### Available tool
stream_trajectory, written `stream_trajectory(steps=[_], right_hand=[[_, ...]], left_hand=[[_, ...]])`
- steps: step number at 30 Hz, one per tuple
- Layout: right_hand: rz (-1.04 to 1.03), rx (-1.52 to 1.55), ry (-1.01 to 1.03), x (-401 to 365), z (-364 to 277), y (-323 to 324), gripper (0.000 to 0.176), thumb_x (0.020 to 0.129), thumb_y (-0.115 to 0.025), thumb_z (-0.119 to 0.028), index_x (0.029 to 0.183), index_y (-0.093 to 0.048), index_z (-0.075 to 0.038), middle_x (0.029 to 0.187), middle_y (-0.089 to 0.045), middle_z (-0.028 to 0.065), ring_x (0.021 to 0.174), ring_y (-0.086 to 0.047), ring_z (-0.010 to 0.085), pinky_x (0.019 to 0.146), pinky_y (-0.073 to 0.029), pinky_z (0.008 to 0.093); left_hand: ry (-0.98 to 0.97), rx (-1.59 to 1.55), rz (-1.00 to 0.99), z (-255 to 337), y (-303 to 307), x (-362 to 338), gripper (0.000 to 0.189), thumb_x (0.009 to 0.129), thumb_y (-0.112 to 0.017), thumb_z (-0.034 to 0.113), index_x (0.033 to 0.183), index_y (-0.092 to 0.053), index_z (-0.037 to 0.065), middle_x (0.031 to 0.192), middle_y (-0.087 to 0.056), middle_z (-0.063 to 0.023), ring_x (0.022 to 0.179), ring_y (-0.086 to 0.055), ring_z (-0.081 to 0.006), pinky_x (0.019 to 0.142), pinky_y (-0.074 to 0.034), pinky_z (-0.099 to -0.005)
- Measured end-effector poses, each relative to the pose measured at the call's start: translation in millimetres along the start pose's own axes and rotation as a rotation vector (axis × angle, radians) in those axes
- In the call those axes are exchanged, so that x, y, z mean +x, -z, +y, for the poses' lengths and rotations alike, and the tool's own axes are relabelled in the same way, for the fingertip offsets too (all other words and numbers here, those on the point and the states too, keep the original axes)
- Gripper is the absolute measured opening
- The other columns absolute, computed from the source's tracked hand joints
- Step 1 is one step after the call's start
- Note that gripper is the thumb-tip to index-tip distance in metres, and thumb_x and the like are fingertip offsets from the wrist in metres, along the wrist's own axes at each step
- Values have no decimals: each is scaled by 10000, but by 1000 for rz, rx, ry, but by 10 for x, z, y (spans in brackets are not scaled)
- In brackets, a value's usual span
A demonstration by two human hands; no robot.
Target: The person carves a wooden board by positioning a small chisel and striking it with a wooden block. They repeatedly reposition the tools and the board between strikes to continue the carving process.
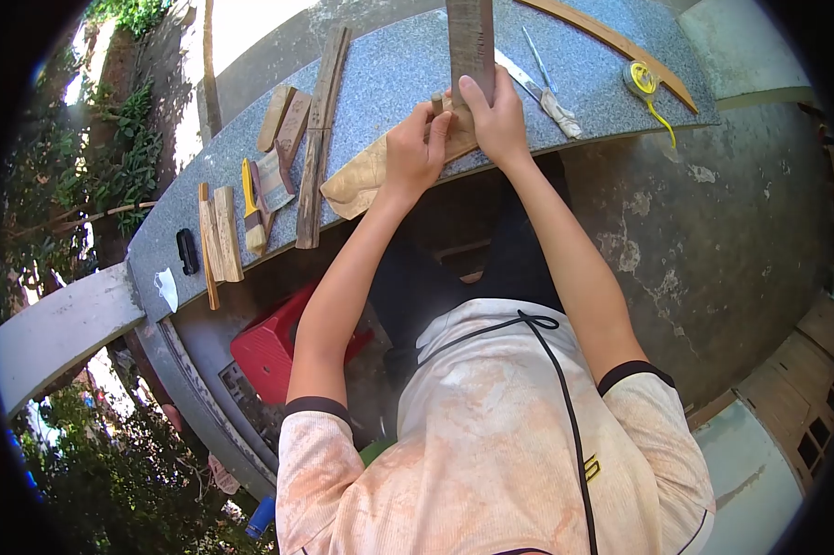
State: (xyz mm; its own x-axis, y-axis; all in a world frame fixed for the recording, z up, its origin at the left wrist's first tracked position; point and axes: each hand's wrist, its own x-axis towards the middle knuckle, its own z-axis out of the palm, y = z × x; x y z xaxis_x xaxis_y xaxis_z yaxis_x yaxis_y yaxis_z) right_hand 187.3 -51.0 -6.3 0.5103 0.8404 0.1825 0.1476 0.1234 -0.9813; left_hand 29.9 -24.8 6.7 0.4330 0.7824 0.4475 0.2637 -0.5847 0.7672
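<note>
My right hand (496, 120) is wrapped round the lower end of a dark wooden board (471, 42) that stands up toward the top of the view. Close beside it, my left hand (417, 153) pinches a short wooden stick (437, 103) between thumb and fingers. Beneath both hands lies a tan flat piece (354, 185) at the table's near edge, partly covered by them. Right of the board, a knife-like blade with a wrapped handle (562, 116) rests on the speckled table (389, 65), alongside a thin pointed metal tool (535, 57).
To the left lie a long wooden strip (315, 157), a yellow-handled brush (252, 208), several wood pieces (226, 236) and a black object (187, 252). On the right are a yellow tape measure (641, 79) and a curved wooden strip (620, 44). A red stool (269, 347) stands below.
</note>
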Motion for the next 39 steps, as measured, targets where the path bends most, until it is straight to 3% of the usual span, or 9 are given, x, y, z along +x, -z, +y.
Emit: stream_trajectory(steps=[5,8,12,13,16,22,28,31,39], right_hand=[[-16,-117,29,-49,-112,3,494,1022,-713,-421,1255,-633,8,1049,-784,214,978,-774,374,867,-583,446],[-17,-100,24,-45,-97,-7,488,1020,-715,-420,1250,-637,3,1048,-786,214,974,-773,377,855,-582,446],[6,-99,63,-42,-56,-22,488,1021,-716,-422,1250,-640,2,1042,-788,206,968,-775,368,847,-583,439],[1,-103,61,-38,-68,-37,489,1021,-716,-423,1251,-641,2,1042,-789,205,968,-776,366,847,-583,438],[-1,-112,47,-43,-79,-19,490,1021,-716,-423,1254,-643,2,1044,-790,202,968,-779,359,847,-584,434],[8,-107,64,-55,-71,-16,495,1021,-714,-423,1265,-647,3,1047,-792,202,969,-782,356,851,-585,432],[-5,-120,39,-59,-107,-9,497,1017,-716,-435,1247,-649,0,1030,-791,198,960,-781,356,851,-584,435],[-1,-128,45,-50,-99,-13,494,1014,-718,-437,1237,-652,-1,1020,-791,193,951,-780,353,846,-583,436],[-6,-124,46,-56,-114,-12,476,1020,-717,-424,1236,-656,-5,1028,-791,189,964,-778,346,857,-581,432]], left_hand=[[62,0,102,-28,11,21,262,1138,-572,228,1050,-662,-1,825,-777,-123,677,-742,-238,656,-563,-349],[280,-213,290,-257,52,17,346,1185,-467,296,1087,-637,12,868,-795,-96,796,-758,-182,713,-564,-339],[121,-78,199,-110,-24,14,262,1181,-473,246,1077,-566,24,866,-815,-123,770,-778,-182,666,-553,-332],[188,-273,200,-154,-30,41,233,1183,-459,232,1141,-505,8,1027,-813,-203,908,-811,-238,742,-601,-335],[253,-476,234,-201,-9,102,255,1186,-449,240,1185,-453,-16,1163,-775,-268,1000,-808,-307,832,-641,-355],[394,-496,174,-48,211,40,177,1156,-535,157,1158,-432,13,1238,-736,-299,1065,-788,-350,915,-662,-383],[372,-386,180,-47,159,-91,167,1110,-632,103,1166,-541,-25,1186,-776,-243,1077,-790,-273,900,-644,-325],[319,-356,250,-85,122,-88,174,1074,-711,142,1076,-670,-27,1010,-827,-156,993,-807,-195,819,-627,-298],[283,-168,214,-57,110,-22,198,1015,-791,150,1053,-726,-33,921,-830,-134,900,-819,-198,784,-630,-304]])
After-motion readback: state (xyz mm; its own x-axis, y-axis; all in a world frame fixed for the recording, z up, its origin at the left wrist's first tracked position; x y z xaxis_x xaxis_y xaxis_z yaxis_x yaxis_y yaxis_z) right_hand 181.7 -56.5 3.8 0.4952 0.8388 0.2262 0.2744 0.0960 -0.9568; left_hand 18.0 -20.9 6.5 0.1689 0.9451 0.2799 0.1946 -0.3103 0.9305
